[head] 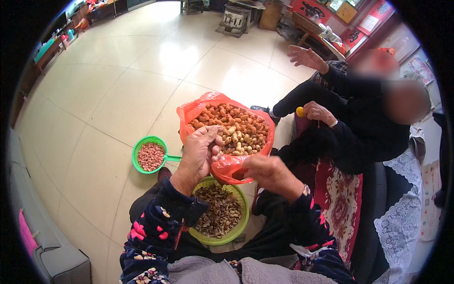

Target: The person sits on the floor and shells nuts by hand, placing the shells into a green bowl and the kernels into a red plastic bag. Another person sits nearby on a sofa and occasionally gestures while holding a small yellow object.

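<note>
My left hand (203, 154) is raised over the near left edge of a red plastic bag (227, 167), its fingers curled; whether they hold something is hidden. Blurred, my right hand (271, 174) hangs at the bag's near right edge with its fingers bent, and its grip cannot be made out. The bag stands wide at the top, full of unshelled peanuts (241, 124). Below my hands, between my legs, a yellow-green plastic basket (244, 213) holds broken peanut shells (217, 213). On the floor to the left, a green handled strainer (134, 156) contains shelled pink peanuts (150, 156).
Two people sit close together at the right; one holds out a hand (306, 58), the other's hand (319, 112) has a small yellow thing (300, 112). A floral cloth (338, 209) covers the seat there. A grey sofa (64, 261) is at the lower left.
</note>
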Demonstrator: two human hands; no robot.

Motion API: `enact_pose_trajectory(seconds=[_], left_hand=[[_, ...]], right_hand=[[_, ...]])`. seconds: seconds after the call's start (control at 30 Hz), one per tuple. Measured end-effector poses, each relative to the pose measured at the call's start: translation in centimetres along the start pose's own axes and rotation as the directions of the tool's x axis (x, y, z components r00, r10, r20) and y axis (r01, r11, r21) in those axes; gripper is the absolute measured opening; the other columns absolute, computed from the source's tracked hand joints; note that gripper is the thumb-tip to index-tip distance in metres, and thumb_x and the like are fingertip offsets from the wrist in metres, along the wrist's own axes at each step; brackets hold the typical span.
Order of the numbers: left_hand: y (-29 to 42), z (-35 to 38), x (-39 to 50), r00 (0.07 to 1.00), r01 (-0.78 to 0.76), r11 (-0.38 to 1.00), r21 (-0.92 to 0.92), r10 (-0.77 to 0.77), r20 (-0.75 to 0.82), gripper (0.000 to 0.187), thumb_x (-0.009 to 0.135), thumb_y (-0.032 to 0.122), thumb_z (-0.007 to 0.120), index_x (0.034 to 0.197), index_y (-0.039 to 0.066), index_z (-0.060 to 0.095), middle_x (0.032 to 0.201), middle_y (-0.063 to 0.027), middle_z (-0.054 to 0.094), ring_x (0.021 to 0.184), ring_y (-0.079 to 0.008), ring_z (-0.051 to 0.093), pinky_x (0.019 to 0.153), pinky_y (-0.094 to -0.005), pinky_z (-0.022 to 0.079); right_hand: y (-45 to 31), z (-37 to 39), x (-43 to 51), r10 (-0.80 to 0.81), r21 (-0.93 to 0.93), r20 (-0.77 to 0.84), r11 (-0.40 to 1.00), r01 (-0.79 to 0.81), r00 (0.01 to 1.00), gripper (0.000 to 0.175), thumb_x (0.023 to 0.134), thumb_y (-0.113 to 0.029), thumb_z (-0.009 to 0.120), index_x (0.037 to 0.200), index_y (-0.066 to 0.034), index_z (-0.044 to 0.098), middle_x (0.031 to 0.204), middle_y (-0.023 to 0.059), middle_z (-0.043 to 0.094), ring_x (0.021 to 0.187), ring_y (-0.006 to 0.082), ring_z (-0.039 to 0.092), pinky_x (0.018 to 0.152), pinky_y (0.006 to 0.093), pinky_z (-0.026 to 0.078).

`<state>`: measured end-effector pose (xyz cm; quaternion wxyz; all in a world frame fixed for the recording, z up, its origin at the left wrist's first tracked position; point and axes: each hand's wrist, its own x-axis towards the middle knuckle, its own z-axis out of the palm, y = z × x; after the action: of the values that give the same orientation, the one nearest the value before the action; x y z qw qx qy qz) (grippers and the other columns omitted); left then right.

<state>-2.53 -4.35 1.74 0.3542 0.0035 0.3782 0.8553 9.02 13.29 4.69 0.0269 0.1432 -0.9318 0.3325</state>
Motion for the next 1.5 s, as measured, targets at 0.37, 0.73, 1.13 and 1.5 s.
enact_pose_trajectory(seconds=[0.37, 0.73, 1.13, 1.5], left_hand=[[-0.8, 0.3, 1.4, 1.0, 0.002, 1.0, 0.024, -0.001, -0.021, 0.016, 0.089, 0.017, 0.052, 0.091, 0.002, 0.055, 0.066, -0.0011, 0.054, 0.049, -0.0055, 0.046, 0.043, -0.0189, 0.04], [-3.4, 1.3, 1.8, 0.992, 0.122, 0.984, 0.132, -0.126, 0.022, 0.016, 0.088, 0.018, 0.054, 0.088, 0.002, 0.057, 0.071, -0.0008, 0.055, 0.056, -0.0067, 0.05, 0.047, -0.0186, 0.043], [-4.6, 2.4, 2.1, 0.91, -0.406, 0.446, 0.797, 0.282, 0.305, 0.017, 0.081, 0.015, 0.058, 0.082, -0.002, 0.053, 0.07, -0.0159, 0.055, 0.067, -0.0269, 0.057, 0.061, -0.036, 0.044], [-4.8, 2.0, 1.7, 0.898, -0.426, 0.442, 0.79, 0.315, 0.308, 0.021, 0.086, 0.017, 0.055, 0.089, -0.004, 0.057, 0.078, -0.0091, 0.06, 0.074, -0.0121, 0.055, 0.066, -0.0268, 0.045]], right_hand=[[6.6, 4.4, 5.9, -0.009, -0.4, -0.252, 0.911, -0.096, 0.968, 0.011, 0.07, -0.006, 0.057, 0.082, -0.0064, 0.056, 0.085, 0.0108, 0.055, 0.079, 0.0315, 0.055, 0.068, 0.04, 0.046], [5.2, 3.0, 4.6, 0.276, 0.554, -0.441, 0.832, 0.018, 0.854, 0.015, 0.075, 0.007, 0.06, 0.086, -0.0023, 0.057, 0.089, 0.0036, 0.056, 0.083, 0.0111, 0.054, 0.074, 0.0232, 0.045], [3.1, 0.5, 3.1, 0.318, 0.784, -0.147, 0.615, -0.086, 0.937, 0.023, 0.082, -0.005, 0.058, 0.104, 0.0, 0.058, 0.095, 0.0025, 0.057, 0.087, 0.0093, 0.054, 0.077, 0.0233, 0.045], [2.4, 2.0, 3.5, 0.459, 0.808, -0.216, 0.58, -0.106, 0.862, 0.017, 0.08, -0.005, 0.058, 0.096, 0.0017, 0.061, 0.088, 0.0045, 0.061, 0.082, 0.0106, 0.056, 0.076, 0.0231, 0.045]])
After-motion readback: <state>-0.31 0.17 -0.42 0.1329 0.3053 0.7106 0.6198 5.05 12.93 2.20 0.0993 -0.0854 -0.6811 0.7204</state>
